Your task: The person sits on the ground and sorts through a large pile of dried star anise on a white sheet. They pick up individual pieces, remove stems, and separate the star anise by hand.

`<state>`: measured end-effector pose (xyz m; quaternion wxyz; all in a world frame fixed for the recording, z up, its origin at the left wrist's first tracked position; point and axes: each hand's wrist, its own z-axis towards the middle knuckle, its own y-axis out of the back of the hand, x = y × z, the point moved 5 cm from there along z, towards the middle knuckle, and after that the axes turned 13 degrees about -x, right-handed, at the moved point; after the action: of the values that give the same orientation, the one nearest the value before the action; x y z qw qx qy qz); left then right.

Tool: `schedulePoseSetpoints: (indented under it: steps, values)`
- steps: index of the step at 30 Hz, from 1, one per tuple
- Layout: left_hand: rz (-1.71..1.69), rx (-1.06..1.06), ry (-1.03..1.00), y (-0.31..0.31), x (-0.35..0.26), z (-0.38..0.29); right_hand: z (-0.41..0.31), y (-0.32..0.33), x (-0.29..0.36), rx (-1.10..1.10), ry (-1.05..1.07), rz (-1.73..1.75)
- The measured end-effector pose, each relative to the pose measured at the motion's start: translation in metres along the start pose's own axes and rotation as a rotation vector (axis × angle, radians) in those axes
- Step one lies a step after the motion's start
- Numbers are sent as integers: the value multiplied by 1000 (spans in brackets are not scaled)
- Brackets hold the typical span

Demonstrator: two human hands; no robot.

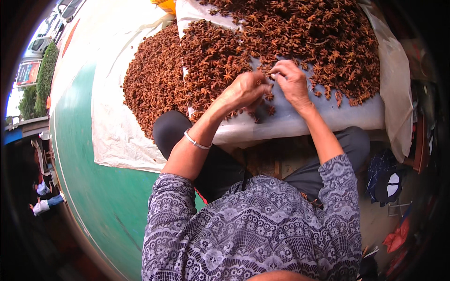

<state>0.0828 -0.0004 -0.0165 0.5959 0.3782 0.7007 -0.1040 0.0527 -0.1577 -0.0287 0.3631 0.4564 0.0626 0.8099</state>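
Star anise pods (pixel 309 31) lie heaped over a low surface covered with pale plastic sheeting (pixel 351 112). Over the near edge of the heap, my left hand (pixel 246 87), slightly blurred, has curled fingers with pods under and around it; whether it holds any cannot be made out. Close to its right, my right hand (pixel 290 80) pinches a small piece of star anise between thumb and fingertips. A few loose pods (pixel 270 96) lie on the sheeting between my hands. A white bangle is on my left forearm.
A further heap of smaller brown pieces (pixel 151 84) lies at the left on a white sheet (pixel 116 140) over green flooring (pixel 81 140). An orange-yellow container (pixel 165 5) stands at the top. Two people (pixel 42 198) are far left. A red plastic bag (pixel 396 237) lies at lower right.
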Motion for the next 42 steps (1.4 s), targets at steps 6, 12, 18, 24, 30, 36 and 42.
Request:
schedulePoseSetpoints:
  steps: [6,12,18,24,30,36,42]
  values:
    - [-348,-367,-24,22,-18,0,9,-7,32,-122,-509,615]
    - [-848,-70,-17,11,-24,-2,16,3,75,-111,-421,635]
    - [-1566,46,168,7,2,0,9,26,153,713,288,826]
    - [-360,259,85,-32,-5,-44,62,44,71,615,-268,656]
    - [369,408,-115,-41,9,-34,147,-119,-14,296,321,-540]
    - [462,139,-93,-1,16,-10,139,-177,-37,450,346,-726]
    - [661,101,-93,2,-1,-5,85,-83,-13,369,494,-514]
